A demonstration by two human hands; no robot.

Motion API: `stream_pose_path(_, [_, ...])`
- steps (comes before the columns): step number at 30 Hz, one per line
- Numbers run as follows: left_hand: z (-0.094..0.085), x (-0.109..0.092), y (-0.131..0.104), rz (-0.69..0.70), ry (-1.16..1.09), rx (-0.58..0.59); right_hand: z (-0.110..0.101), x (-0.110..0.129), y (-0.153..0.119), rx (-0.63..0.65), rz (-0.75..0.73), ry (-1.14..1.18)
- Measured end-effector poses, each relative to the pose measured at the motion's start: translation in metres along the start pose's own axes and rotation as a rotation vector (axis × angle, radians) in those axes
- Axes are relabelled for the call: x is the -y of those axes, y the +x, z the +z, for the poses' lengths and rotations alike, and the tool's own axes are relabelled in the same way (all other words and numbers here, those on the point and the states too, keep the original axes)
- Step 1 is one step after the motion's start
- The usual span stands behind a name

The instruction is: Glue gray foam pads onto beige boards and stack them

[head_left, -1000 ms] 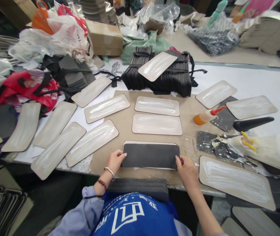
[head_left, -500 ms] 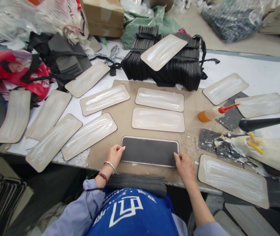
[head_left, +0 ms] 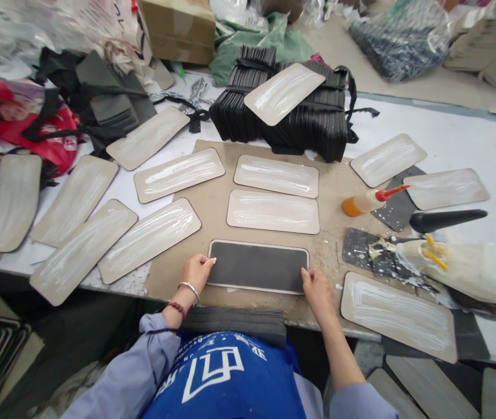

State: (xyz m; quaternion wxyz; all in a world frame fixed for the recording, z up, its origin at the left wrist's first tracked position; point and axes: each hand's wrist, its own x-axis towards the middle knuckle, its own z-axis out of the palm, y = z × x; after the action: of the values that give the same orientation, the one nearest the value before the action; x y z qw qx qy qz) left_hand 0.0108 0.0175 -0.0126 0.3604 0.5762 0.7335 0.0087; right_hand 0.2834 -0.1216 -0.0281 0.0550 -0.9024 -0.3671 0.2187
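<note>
A dark grey rectangular panel [head_left: 257,266] lies on a pale, round-cornered board whose rim shows around it, near the table's front edge. My left hand [head_left: 198,272] pinches its left end between thumb and finger. At the right end, my right hand [head_left: 317,289] pinches the edge the same way. Just beyond are two beige boards streaked with white, a nearer one [head_left: 273,212] and a farther one [head_left: 276,176]. Another streaked board [head_left: 398,314] lies right of my right hand. A stack of grey panels [head_left: 234,323] sits between my body and the table.
Several streaked boards [head_left: 150,240] spread over the left side. A bundle of black panels [head_left: 282,131] stands at the back with a board on top. To the right are an orange glue bottle [head_left: 359,205], a black-handled tool [head_left: 446,220] and a whitish bag [head_left: 474,270].
The whole view has shifted, so things appear slightly farther left. Both hands stay pinched at the ends of the grey panel, which shows no clear movement on the table.
</note>
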Motion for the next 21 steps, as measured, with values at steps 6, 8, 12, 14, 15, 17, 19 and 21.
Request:
stream_pose_path(6, [0.000,-0.002,-0.002,0.004,-0.016,-0.023,0.002,-0.003,0.002,0.004,-0.008,-0.037])
stream_pose_path(8, [0.000,-0.003,-0.003,-0.005,-0.024,-0.022,0.004,-0.005,0.004,0.002,-0.009,-0.050])
stream_pose_path(12, [0.000,-0.003,-0.004,-0.012,-0.032,-0.033,0.006,-0.005,0.006,0.009,-0.010,-0.073])
stream_pose_path(14, [0.001,-0.002,-0.003,0.003,-0.025,-0.033,0.005,-0.002,0.005,0.010,-0.009,-0.097])
stream_pose_path(15, [0.001,-0.001,-0.003,0.014,-0.017,-0.028,0.004,0.000,0.004,0.008,-0.009,-0.113])
stream_pose_path(17, [0.002,0.001,-0.001,0.038,0.012,-0.031,0.001,0.005,0.001,0.000,-0.007,-0.154])
stream_pose_path(19, [0.002,0.005,0.002,0.058,0.044,-0.044,-0.001,0.009,-0.002,-0.011,-0.010,-0.193])
stream_pose_path(21, [0.000,0.009,0.003,0.061,0.045,-0.036,-0.003,0.012,-0.004,-0.013,-0.012,-0.219])
